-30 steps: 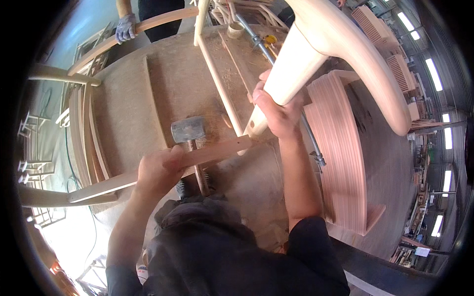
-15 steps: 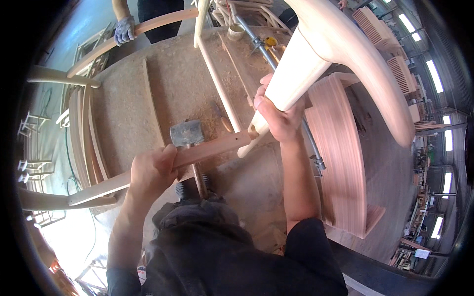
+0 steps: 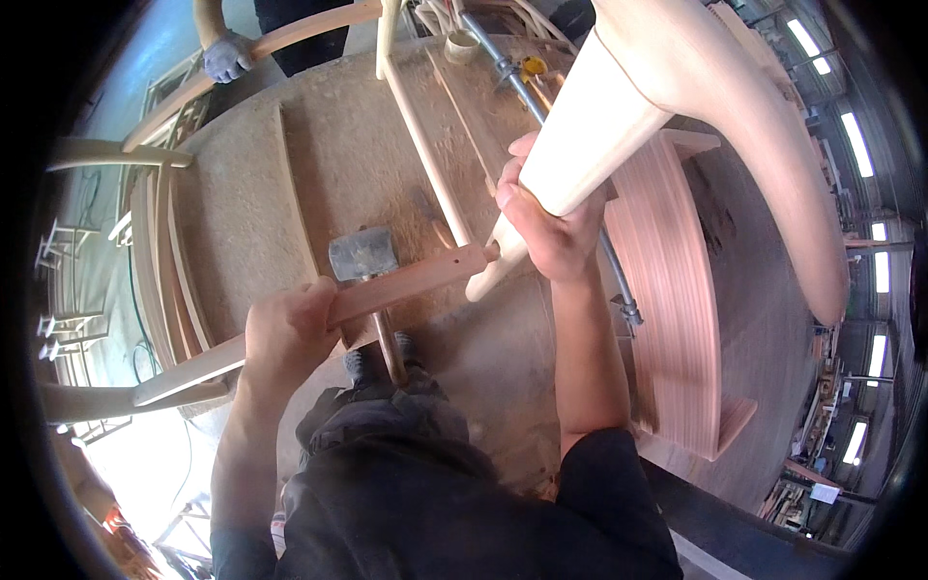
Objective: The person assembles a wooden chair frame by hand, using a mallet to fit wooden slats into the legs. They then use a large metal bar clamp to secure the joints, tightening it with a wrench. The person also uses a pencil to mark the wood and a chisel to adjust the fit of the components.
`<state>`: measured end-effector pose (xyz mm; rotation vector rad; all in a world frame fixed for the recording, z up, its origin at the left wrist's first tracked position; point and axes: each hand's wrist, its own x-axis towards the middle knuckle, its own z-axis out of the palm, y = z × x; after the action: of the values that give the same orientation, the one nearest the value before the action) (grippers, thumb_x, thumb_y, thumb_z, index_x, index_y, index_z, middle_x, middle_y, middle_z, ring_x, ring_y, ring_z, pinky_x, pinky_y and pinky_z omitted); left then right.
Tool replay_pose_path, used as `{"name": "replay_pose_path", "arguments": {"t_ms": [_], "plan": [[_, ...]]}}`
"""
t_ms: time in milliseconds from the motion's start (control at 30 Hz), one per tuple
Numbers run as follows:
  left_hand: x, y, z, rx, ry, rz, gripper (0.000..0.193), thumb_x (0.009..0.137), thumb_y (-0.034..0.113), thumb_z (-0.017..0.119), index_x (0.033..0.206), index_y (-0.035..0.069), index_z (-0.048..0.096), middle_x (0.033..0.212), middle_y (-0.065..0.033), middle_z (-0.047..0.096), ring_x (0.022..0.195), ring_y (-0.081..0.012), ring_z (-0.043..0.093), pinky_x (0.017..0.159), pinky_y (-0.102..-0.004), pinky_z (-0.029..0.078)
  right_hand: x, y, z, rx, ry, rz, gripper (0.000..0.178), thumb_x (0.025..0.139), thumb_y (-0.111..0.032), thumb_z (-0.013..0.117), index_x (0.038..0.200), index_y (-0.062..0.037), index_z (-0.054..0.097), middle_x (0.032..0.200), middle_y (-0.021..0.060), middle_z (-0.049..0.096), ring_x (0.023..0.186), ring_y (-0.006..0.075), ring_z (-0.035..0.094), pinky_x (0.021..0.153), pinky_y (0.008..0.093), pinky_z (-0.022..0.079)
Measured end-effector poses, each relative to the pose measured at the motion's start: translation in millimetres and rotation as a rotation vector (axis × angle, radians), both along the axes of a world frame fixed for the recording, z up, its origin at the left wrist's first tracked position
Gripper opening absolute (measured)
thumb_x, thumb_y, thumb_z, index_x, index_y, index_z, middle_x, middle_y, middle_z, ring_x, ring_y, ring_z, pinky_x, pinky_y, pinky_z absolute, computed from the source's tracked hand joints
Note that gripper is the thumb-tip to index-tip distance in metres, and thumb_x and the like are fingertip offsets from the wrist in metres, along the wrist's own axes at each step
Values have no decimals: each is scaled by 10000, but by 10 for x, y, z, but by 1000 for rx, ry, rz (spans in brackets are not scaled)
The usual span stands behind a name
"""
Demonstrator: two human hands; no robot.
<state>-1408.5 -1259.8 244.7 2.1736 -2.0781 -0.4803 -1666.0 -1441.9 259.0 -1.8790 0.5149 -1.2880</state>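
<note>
My left hand [image 3: 286, 335] grips a flat wooden rail [image 3: 416, 280] that runs from lower left up to the right, with a small hole near its end. My right hand [image 3: 549, 227] is wrapped around the lower end of a thick pale wooden leg [image 3: 590, 159] that joins a curved wooden piece [image 3: 773, 155] above. The rail's end meets the leg's tapered tip [image 3: 486, 275]. A rubber mallet [image 3: 363, 255] lies on the workbench just behind the rail, its handle pointing toward me.
A chipboard workbench [image 3: 242, 213] holds a long round dowel [image 3: 425, 155], a metal pipe clamp [image 3: 512, 77] and a roll of tape [image 3: 462, 44]. A reddish laminated curved form [image 3: 672, 290] stands at right. Another person's gloved hand [image 3: 227, 58] holds a curved rail at the far edge.
The rail's end and the leg's tip have come closer together and now touch. My hands shifted only slightly; the mallet stayed in place.
</note>
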Motion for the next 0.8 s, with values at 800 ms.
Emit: {"name": "replay_pose_path", "arguments": {"t_ms": [800], "plan": [[16,9,-81,-75,7,26,221,717,92,736,888,90,597,786,-118,670,778,-359,680,676,-465,536,31,77,28,129,-46,9,368,780,81,632,1139,24,575,854,57,615,712,91,567,645,254,461]]}}
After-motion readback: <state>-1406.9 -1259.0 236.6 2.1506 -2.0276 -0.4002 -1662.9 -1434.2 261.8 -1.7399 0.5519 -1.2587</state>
